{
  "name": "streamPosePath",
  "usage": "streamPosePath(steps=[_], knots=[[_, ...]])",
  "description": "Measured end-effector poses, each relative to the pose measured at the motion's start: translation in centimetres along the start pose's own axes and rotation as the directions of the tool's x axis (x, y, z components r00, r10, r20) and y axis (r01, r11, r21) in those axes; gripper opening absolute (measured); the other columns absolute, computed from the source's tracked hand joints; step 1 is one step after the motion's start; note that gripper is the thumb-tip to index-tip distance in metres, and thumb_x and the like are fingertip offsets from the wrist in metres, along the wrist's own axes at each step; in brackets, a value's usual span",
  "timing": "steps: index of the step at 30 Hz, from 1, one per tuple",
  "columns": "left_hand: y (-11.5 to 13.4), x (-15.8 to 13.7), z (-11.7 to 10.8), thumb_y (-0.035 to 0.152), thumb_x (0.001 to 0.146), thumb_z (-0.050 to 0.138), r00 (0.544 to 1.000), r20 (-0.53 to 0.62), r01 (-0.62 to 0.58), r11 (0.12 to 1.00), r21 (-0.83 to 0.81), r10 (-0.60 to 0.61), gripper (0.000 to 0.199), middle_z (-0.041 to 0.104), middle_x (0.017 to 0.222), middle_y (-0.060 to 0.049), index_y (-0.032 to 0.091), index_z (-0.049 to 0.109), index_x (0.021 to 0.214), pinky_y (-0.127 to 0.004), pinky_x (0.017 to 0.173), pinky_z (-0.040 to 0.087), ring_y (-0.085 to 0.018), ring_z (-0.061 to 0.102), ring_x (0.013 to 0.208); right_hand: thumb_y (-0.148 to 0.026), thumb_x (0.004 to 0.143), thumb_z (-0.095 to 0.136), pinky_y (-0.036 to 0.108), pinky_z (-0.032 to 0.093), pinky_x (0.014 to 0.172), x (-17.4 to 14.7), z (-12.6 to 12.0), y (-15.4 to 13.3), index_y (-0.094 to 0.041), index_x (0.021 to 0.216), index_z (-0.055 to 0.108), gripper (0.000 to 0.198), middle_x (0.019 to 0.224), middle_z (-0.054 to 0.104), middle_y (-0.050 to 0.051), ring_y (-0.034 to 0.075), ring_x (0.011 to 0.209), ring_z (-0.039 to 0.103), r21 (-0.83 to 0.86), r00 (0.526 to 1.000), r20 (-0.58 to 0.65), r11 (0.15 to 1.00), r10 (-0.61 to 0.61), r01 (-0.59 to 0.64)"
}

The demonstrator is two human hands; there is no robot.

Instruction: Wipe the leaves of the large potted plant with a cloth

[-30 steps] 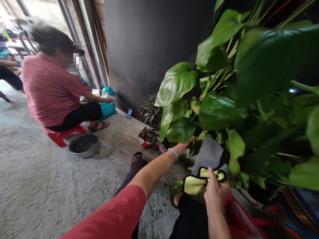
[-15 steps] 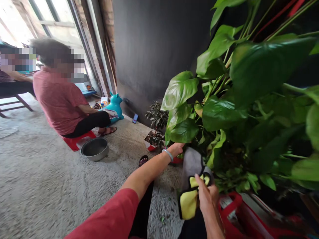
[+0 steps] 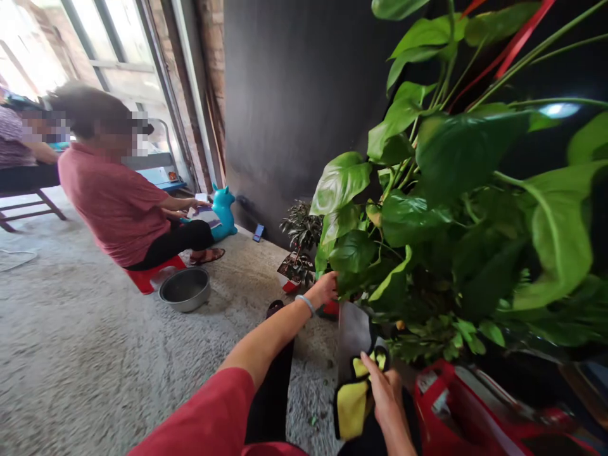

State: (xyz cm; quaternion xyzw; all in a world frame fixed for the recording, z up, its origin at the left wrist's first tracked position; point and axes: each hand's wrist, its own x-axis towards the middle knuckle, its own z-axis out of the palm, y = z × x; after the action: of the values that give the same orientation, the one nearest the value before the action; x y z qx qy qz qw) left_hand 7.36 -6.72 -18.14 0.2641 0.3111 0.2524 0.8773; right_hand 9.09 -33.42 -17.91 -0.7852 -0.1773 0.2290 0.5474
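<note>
A large potted plant with broad green leaves fills the right side. My left hand, with a pale bangle on the wrist, reaches to the lower edge of these leaves. Its visible fingers are bent closed; the tips are hidden at the foliage, so what they hold cannot be made out. Lower and to the right, my right hand grips a folded cloth, grey on one side and yellow on the other with dark edging. The cloth hangs just below the leaves.
A small potted plant stands by the dark wall. Left are a seated person on a red stool, a metal basin, a blue animal-shaped toy and a phone. A red bag lies lower right.
My left hand has shifted slightly left and down at the leaves. My right hand has lowered a little with the cloth. The view has tilted, and the seated person's arms now reach forward.
</note>
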Motion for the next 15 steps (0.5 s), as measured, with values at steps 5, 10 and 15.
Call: streamPosePath(steps=[5,10,15], knots=[[2.6,-3.1,-1.9,0.043,0.096,0.054,0.985,-0.079,-0.164,0.966,-0.200,0.151,0.030,0.071,0.097,-0.006,0.018,0.064,0.110,-0.033,0.087,0.052,-0.017,0.067,0.082,-0.063,0.053,0.081,0.031,0.038,0.043,-2.8,-3.9,-1.3,-0.026,0.048,0.049,0.050,0.043,0.046,-0.003,0.015,0.044,0.042,0.044,0.999,-0.017,0.998,0.050,-0.049],[3.7,-5.4,1.6,0.027,0.080,0.075,0.970,0.031,-0.236,0.961,-0.143,0.242,0.021,0.069,0.082,-0.002,0.018,0.066,0.096,-0.032,0.081,0.054,-0.016,0.064,0.073,-0.061,0.061,0.079,0.035,0.053,0.067,-0.7,-3.6,-10.3,-0.019,0.083,0.069,0.049,0.083,0.075,0.010,0.028,0.079,0.069,0.025,0.944,-0.222,0.966,-0.245,0.256],[1.5,-6.1,3.6,0.022,0.068,0.080,0.971,-0.136,-0.207,0.976,-0.069,0.197,0.022,0.058,0.059,0.003,0.018,0.058,0.075,-0.028,0.062,0.049,-0.014,0.057,0.054,-0.063,0.059,0.063,0.045,0.053,0.080,3.4,0.5,-15.9,-0.020,0.085,0.067,0.050,0.090,0.075,0.019,0.035,0.090,0.069,-0.155,0.884,-0.206,0.906,-0.420,0.395]])
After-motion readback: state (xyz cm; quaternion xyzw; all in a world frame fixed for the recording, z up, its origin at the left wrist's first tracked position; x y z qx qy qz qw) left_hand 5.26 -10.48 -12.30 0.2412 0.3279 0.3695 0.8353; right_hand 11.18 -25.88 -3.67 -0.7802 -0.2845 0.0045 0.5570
